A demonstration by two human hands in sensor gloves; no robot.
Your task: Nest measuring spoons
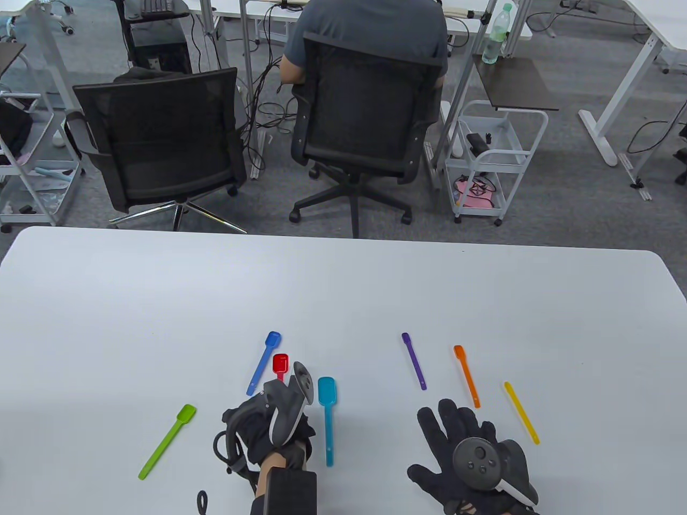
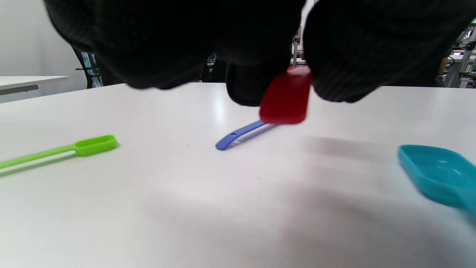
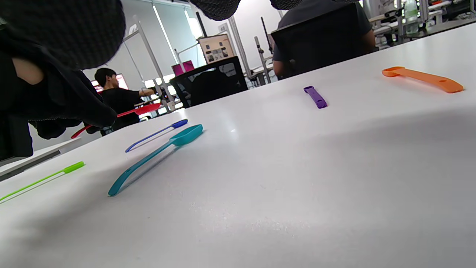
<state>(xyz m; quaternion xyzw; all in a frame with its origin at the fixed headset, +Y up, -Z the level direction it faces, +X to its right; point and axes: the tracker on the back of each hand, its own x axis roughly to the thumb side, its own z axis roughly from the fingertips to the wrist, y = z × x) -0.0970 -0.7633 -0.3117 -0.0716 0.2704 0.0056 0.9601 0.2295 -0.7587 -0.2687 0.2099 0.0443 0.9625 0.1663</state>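
Note:
My left hand (image 1: 273, 424) grips a red measuring spoon (image 1: 280, 364) by its handle and holds it above the table; its bowl shows in the left wrist view (image 2: 285, 99) and from the side in the right wrist view (image 3: 126, 112). A teal spoon (image 1: 327, 413) lies just right of that hand, a blue spoon (image 1: 264, 362) just behind it, and a green spoon (image 1: 167, 441) to its left. My right hand (image 1: 467, 461) lies flat on the table with fingers spread and holds nothing. Purple (image 1: 414, 360), orange (image 1: 466, 374) and yellow (image 1: 521, 412) spoons lie beyond it.
The white table (image 1: 343, 289) reaches to a far edge with two black office chairs (image 1: 161, 139) and a seated person (image 1: 370, 32) behind it. A small black loop (image 1: 202, 501) lies near the front edge, left of my left forearm.

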